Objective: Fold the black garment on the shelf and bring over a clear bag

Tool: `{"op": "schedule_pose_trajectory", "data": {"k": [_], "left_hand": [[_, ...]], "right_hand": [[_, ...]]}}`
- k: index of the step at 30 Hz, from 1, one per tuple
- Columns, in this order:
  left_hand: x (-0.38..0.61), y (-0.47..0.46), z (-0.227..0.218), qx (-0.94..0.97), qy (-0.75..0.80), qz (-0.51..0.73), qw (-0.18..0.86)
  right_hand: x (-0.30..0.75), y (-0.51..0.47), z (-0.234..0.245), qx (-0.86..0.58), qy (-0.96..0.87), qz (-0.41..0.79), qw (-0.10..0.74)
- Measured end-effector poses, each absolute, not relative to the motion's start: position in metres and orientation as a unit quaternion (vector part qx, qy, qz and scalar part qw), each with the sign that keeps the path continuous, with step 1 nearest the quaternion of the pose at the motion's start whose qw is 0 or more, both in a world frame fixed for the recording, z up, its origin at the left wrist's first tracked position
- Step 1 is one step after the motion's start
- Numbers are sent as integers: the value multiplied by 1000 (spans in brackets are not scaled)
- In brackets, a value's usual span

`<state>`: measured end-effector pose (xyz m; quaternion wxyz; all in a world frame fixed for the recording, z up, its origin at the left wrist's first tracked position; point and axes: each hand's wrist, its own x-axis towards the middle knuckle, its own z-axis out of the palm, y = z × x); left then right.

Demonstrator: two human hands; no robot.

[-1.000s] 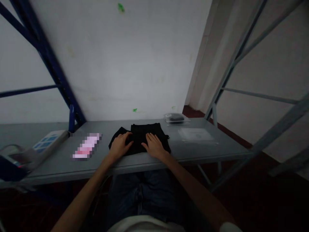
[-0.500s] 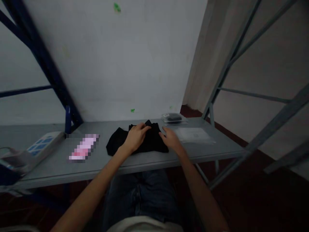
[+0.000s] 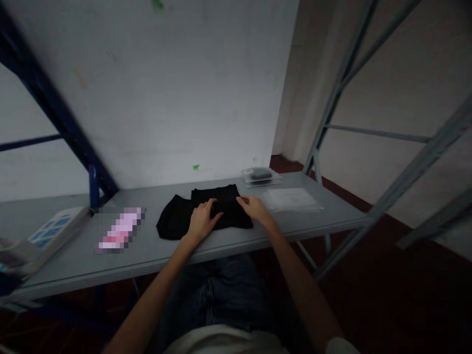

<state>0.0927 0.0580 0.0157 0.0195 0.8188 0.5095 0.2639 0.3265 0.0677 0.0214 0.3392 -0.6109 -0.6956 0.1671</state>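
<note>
A black folded garment [image 3: 177,222] lies on the grey table [image 3: 155,250] in front of me. My left hand [image 3: 202,222] rests flat on its middle, fingers spread. At the garment's right edge, my right hand [image 3: 254,207] touches the cloth with fingers extended. Neither hand visibly grips anything.
Clear plastic bags [image 3: 293,199] lie flat to the right, and a packed dark item in a bag [image 3: 260,175] sits at the back right. A pink blurred patch [image 3: 120,230] and a white device with blue buttons [image 3: 47,231] are on the left. Metal shelf struts [image 3: 332,108] stand at the right.
My left hand came back from the garment's far edge to its middle. My right hand moved from the table beside it onto its right edge. The view shifted slightly left.
</note>
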Motion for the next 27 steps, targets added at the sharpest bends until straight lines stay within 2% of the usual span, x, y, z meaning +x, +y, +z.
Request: {"op": "schedule_pose_trajectory", "data": {"k": [5, 12, 15, 19, 24, 27], "left_hand": [[95, 59, 18, 833, 477, 280, 35], [76, 49, 24, 815, 480, 325, 19], [57, 39, 22, 807, 488, 331, 14], [36, 30, 17, 807, 498, 318, 12], [31, 28, 13, 819, 489, 301, -7], [32, 27, 12, 822, 489, 291, -26]], "right_hand": [[326, 69, 19, -613, -683, 182, 354], [311, 68, 20, -542, -679, 247, 430], [299, 62, 18, -508, -708, 263, 414], [285, 50, 21, -525, -752, 193, 348], [264, 50, 36, -542, -729, 54, 414], [251, 56, 34, -522, -771, 25, 364]]}}
